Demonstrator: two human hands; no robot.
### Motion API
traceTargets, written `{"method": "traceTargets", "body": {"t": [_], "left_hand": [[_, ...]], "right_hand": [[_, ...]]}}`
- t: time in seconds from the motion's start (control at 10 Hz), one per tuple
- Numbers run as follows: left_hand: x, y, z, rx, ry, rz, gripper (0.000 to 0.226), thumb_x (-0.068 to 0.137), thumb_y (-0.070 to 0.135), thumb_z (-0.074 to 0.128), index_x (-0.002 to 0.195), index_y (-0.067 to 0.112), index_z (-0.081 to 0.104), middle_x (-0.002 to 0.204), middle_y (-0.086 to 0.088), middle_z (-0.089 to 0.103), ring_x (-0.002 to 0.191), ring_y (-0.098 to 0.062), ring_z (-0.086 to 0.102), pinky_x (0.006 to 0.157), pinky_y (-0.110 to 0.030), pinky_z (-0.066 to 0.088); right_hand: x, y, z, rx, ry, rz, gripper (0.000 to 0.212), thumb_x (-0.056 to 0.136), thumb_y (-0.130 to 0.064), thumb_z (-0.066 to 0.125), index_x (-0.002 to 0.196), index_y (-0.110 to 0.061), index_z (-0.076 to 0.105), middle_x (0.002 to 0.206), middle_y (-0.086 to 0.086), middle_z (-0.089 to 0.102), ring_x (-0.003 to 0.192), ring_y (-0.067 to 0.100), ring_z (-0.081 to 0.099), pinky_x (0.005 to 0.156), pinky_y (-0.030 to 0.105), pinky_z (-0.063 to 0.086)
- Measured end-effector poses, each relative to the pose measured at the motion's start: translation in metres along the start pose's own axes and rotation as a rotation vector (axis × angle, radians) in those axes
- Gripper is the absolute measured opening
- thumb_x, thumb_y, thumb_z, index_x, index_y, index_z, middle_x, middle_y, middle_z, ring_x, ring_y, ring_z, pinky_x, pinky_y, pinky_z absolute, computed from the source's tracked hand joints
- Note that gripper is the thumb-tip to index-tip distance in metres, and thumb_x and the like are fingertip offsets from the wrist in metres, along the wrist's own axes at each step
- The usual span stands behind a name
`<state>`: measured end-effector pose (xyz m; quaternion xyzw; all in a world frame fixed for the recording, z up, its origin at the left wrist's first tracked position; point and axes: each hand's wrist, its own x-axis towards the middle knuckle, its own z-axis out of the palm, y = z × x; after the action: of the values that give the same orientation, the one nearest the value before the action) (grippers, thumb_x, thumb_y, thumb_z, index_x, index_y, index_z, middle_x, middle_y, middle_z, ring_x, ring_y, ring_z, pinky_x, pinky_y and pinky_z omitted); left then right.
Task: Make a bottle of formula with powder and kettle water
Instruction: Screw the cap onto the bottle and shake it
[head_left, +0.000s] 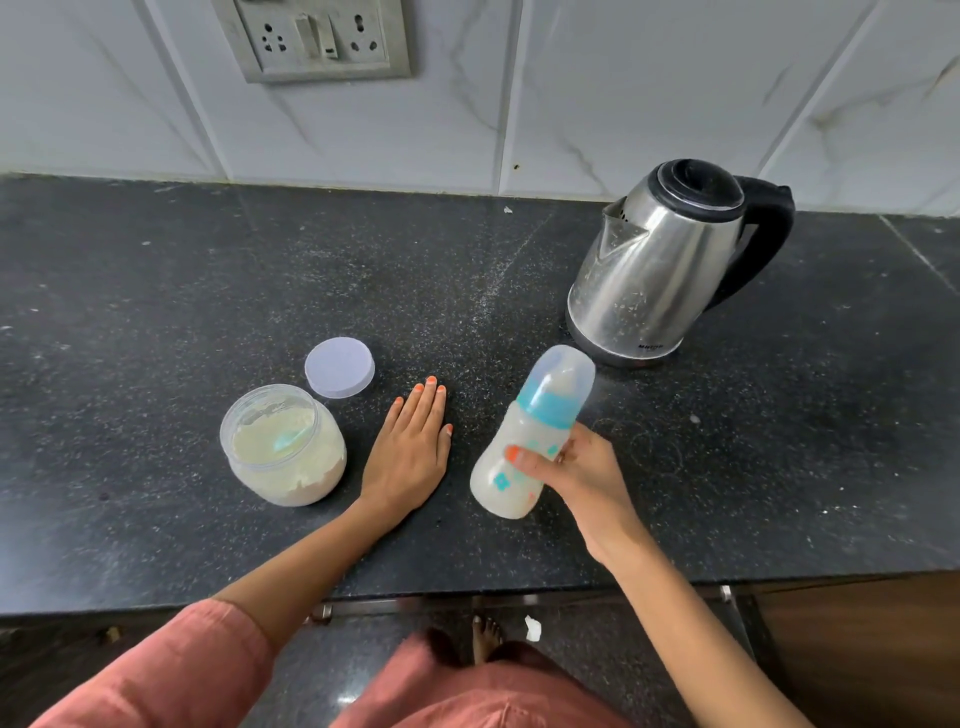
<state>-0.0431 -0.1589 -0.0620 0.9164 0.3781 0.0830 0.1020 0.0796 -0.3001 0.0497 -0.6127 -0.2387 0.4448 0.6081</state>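
Head view: speckled black stone table (156, 291). Centre-right, right hand (571, 475) grasps tilted, milky plastic bottle (524, 441), teal collar. Left hand (413, 441) flat, released. Lower left, clear open powder jar (283, 447); steel kettle (660, 265) upper right.

We see a grey socket plate (314, 39) set in the white marble-veined wall tiles (597, 93), which rise behind the black speckled counter (156, 322) well below that plate.

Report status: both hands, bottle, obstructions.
Right hand grip shut on capped baby bottle, tilted, milky inside. Left hand flat on counter, open. Powder jar uncapped; nothing blocking.
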Motion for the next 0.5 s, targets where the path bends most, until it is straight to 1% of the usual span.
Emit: {"method": "traceTargets", "body": {"t": [0.1,0.2,0.3,0.4,0.5], "left_hand": [[0.000,0.000,0.000,0.008,-0.002,0.003,0.052,0.101,0.032,0.021,0.147,0.012,0.008,0.157,-0.003,0.004,0.144,-0.016,0.002,0.113,-0.027,-0.008],[-0.001,0.000,0.000,0.004,-0.002,0.000,0.052,0.101,0.032,0.020,0.147,0.013,0.007,0.157,-0.002,0.003,0.144,-0.015,0.001,0.112,-0.026,-0.008],[0.000,0.000,-0.001,0.000,-0.002,0.000,0.052,0.101,0.031,0.021,0.147,0.013,0.008,0.157,-0.003,0.004,0.144,-0.015,0.002,0.113,-0.026,-0.008],[0.000,0.000,-0.001,-0.007,0.001,-0.004,0.052,0.101,0.030,0.022,0.147,0.012,0.008,0.157,-0.003,0.005,0.144,-0.016,0.002,0.112,-0.026,-0.008],[0.000,0.001,-0.001,-0.014,-0.006,-0.006,0.052,0.101,0.031,0.022,0.147,0.012,0.008,0.157,-0.003,0.005,0.144,-0.016,0.003,0.113,-0.027,-0.006]], "right_hand": [[0.006,-0.006,-0.003,0.125,0.090,-0.049,0.034,0.055,-0.022,0.075,0.087,-0.018,0.066,0.081,-0.007,0.073,0.082,0.008,0.066,0.072,0.023,0.055],[0.018,-0.008,-0.002,0.420,0.252,-0.065,0.028,0.074,-0.017,0.066,0.101,-0.020,0.062,0.094,-0.007,0.069,0.088,0.007,0.066,0.077,0.025,0.056],[0.009,-0.005,0.003,0.128,0.148,-0.071,0.026,0.073,-0.011,0.070,0.096,-0.020,0.063,0.089,-0.007,0.071,0.086,0.007,0.066,0.076,0.024,0.054],[0.000,-0.004,0.001,-0.109,-0.024,-0.096,0.027,0.063,-0.008,0.078,0.082,-0.022,0.065,0.076,-0.014,0.073,0.074,-0.001,0.066,0.063,0.014,0.051],[0.010,-0.011,-0.002,0.202,0.110,-0.089,0.034,0.059,-0.024,0.074,0.091,-0.017,0.065,0.085,-0.006,0.072,0.083,0.006,0.067,0.071,0.024,0.055]]}}
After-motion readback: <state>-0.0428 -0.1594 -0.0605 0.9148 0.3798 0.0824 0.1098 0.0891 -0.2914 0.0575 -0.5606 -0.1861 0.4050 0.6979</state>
